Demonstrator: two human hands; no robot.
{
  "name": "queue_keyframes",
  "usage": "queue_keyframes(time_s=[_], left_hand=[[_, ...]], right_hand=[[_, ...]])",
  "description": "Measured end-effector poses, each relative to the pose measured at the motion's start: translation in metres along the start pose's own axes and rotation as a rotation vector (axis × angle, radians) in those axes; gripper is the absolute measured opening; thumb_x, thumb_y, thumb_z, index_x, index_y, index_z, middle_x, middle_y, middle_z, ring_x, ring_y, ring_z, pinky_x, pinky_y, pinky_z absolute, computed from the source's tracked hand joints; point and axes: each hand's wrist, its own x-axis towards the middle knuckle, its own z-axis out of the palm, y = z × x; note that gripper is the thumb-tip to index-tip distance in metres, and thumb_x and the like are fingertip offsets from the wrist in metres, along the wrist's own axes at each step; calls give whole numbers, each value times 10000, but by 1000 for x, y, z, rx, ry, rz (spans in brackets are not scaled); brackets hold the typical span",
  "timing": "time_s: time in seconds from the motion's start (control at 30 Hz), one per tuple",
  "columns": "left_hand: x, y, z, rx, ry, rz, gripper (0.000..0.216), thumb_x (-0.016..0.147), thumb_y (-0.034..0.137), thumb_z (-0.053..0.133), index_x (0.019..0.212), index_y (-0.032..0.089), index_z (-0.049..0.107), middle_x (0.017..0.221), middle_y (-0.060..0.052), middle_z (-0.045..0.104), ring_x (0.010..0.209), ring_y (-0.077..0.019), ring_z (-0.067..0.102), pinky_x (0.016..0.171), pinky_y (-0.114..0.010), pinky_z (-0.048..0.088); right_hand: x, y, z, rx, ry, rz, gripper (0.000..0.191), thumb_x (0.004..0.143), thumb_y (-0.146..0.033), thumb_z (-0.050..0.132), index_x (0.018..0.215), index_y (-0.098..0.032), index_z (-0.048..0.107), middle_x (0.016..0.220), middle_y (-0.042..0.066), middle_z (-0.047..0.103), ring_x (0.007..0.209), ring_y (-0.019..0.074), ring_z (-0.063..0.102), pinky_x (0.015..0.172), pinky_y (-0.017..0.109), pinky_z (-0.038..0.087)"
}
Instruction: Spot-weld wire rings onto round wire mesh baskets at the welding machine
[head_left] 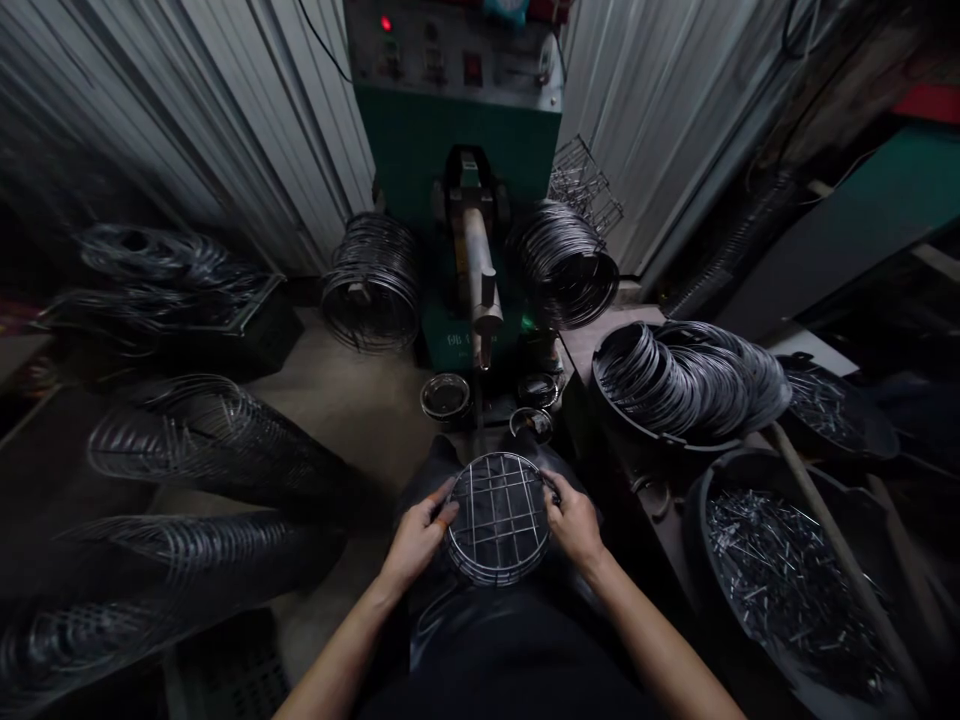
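Above my lap I hold a round wire basket [501, 515] with a square grid across its face. My left hand [424, 530] is closed on its left rim, and my right hand [574, 520] grips the right rim. Just beyond it stands a green machine [465, 140], probably a spot welder, with a pale horizontal arm [478, 255] ending in a downward metal tip. The basket is apart from that tip. Small round dishes [445, 397] sit below the machine.
Wire ring bundles [371, 285] hang either side of the machine. At right, a basin [675, 385] holds many wire rings, and a tub [787, 590] holds short metal pieces with a wooden stick [840, 550] across it. Stacks of wire baskets [202, 440] lie at left.
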Motion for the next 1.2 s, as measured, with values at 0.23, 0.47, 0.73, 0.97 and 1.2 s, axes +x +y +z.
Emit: queue_keyframes(time_s=[0.23,0.47,0.73,0.97,1.2], left_hand=[[-5,-7,6,74,2,23,619,777,494,480,1275,130,520,1328,-73,486,1273,-257,408,1092,-390,292],[-8,-9,-3,229,-120,54,691,800,541,445,1369,152,397,1384,-85,440,1295,-255,383,1074,-388,308],[-22,-14,-3,231,-168,36,998,684,518,651,1462,192,117,1156,-79,567,958,-229,567,915,-382,427],[-23,-24,1,164,-163,15,1080,636,442,727,1463,216,73,1008,-24,549,868,-185,551,895,-355,425],[-25,-14,2,215,-140,-32,1067,621,444,726,1461,223,108,1135,-54,587,1046,-246,557,950,-379,399]], right_hand=[[1,7,-1,288,-41,29,338,827,-318,470,1082,-196,655,1026,59,711,937,207,664,847,327,506],[2,15,-2,421,-79,57,348,807,-371,528,1068,-188,665,1042,56,709,997,219,642,898,361,483],[1,14,-3,433,-75,89,369,773,-394,562,1053,-174,662,996,71,712,926,220,653,847,354,500],[3,13,-8,478,-113,209,452,722,-398,632,1086,-131,620,879,69,699,805,196,638,762,324,500],[-1,15,-3,612,-155,230,431,690,-349,681,1076,-163,635,871,36,699,806,183,632,806,333,482]])
